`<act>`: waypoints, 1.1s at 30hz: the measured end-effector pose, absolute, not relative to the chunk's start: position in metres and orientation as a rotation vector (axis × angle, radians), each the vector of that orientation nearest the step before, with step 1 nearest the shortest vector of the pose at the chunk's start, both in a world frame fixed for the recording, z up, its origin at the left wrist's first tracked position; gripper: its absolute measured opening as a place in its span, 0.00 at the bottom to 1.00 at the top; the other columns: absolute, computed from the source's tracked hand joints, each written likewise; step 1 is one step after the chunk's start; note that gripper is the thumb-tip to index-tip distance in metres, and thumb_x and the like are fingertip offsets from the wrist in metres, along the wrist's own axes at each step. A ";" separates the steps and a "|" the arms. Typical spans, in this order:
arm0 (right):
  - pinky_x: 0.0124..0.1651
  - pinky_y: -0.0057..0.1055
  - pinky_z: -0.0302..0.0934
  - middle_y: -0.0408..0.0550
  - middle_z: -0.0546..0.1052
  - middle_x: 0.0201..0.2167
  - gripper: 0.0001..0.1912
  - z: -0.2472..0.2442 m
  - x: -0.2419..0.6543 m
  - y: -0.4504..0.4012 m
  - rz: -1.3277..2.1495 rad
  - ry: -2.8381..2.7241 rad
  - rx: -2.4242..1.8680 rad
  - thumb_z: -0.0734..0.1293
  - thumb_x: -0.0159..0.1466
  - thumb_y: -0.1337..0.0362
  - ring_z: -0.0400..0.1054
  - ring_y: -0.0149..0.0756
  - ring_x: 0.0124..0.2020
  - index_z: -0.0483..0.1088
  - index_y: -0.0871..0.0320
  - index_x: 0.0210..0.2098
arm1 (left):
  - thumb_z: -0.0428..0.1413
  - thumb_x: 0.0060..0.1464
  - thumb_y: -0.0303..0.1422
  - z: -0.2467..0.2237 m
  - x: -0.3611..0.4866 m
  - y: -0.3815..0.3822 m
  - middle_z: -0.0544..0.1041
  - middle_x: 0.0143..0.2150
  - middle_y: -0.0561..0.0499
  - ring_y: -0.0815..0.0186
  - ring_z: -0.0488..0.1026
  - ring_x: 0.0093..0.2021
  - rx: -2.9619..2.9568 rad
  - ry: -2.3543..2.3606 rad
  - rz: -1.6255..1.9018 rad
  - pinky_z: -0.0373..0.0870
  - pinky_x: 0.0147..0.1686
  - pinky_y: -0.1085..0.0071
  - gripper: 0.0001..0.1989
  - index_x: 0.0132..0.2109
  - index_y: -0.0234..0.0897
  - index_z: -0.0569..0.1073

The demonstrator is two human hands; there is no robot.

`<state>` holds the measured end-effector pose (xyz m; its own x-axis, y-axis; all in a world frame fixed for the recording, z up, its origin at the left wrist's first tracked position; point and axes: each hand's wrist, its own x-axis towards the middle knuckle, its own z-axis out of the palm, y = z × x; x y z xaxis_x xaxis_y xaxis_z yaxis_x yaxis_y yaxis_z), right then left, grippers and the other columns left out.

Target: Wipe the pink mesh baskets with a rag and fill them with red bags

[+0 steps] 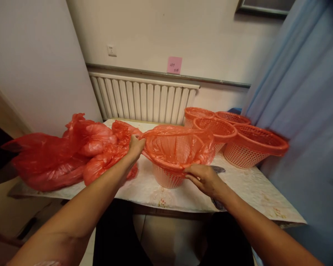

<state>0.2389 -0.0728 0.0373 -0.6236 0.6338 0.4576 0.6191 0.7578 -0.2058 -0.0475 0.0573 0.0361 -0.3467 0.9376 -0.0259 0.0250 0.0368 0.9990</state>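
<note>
A perforated orange-pink plastic basket (168,177) stands upright on the table in front of me. A thin red plastic bag (174,146) lines its inside, with the bag's edge folded out over part of the rim. At the left side of the rim, my left hand (135,146) pinches the bag's edge. My right hand (204,177) is closed on the bag at the near right of the rim, its thumb and fingers against the basket's outside. The basket's far rim is covered by the bag.
Several similar baskets (245,155) with red liners stand at the back right beside a blue curtain (302,99). Filled red plastic bags (61,159) are heaped on the left. A patterned cloth covers the table (144,192). Behind it is a white radiator (144,98).
</note>
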 end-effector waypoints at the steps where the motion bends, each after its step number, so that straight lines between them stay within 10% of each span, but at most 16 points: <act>1: 0.39 0.28 0.61 0.47 0.77 0.34 0.10 0.044 0.240 -0.071 0.029 -2.377 -0.934 0.59 0.68 0.62 0.70 0.33 0.35 0.71 0.55 0.41 | 0.59 0.44 0.28 0.038 -0.047 0.058 0.71 0.46 0.46 0.58 0.69 0.49 1.105 1.604 1.465 0.66 0.45 0.68 0.28 0.52 0.39 0.61; 7: 0.45 0.34 0.62 0.51 0.76 0.38 0.11 0.084 0.255 -0.031 -0.228 -2.002 -1.061 0.59 0.66 0.63 0.69 0.39 0.40 0.72 0.57 0.42 | 0.57 0.49 0.32 0.058 -0.036 0.042 0.62 0.61 0.36 0.47 0.57 0.62 1.975 2.094 1.471 0.54 0.60 0.53 0.33 0.62 0.35 0.57; 17: 0.53 0.42 0.58 0.59 0.73 0.51 0.21 0.104 0.267 0.077 -0.399 -2.284 -1.434 0.62 0.65 0.62 0.66 0.47 0.51 0.66 0.61 0.56 | 0.63 0.49 0.35 0.094 -0.014 0.063 0.65 0.61 0.41 0.51 0.57 0.63 2.468 1.697 0.894 0.51 0.62 0.57 0.24 0.53 0.40 0.69; 26: 0.42 0.31 0.62 0.54 0.79 0.39 0.14 0.066 0.241 0.096 -0.056 -2.519 -1.604 0.63 0.60 0.70 0.72 0.39 0.38 0.76 0.59 0.44 | 0.61 0.47 0.25 0.066 0.003 0.097 0.72 0.24 0.50 0.58 0.74 0.43 2.081 1.548 0.706 0.67 0.46 0.66 0.10 0.22 0.35 0.69; 33: 0.29 0.23 0.57 0.41 0.73 0.21 0.10 0.060 0.238 0.103 0.459 -2.603 -1.580 0.66 0.57 0.61 0.63 0.27 0.23 0.75 0.60 0.26 | 0.60 0.45 0.26 0.067 0.004 0.120 0.71 0.20 0.52 0.64 0.73 0.32 2.049 1.547 0.668 0.66 0.37 0.74 0.11 0.19 0.37 0.69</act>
<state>0.2381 0.1030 0.0603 -0.4720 0.8759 -0.1001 0.8572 0.4295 -0.2840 0.0039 0.1195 0.0666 0.2405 0.9662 0.0927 0.7296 -0.2429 0.6393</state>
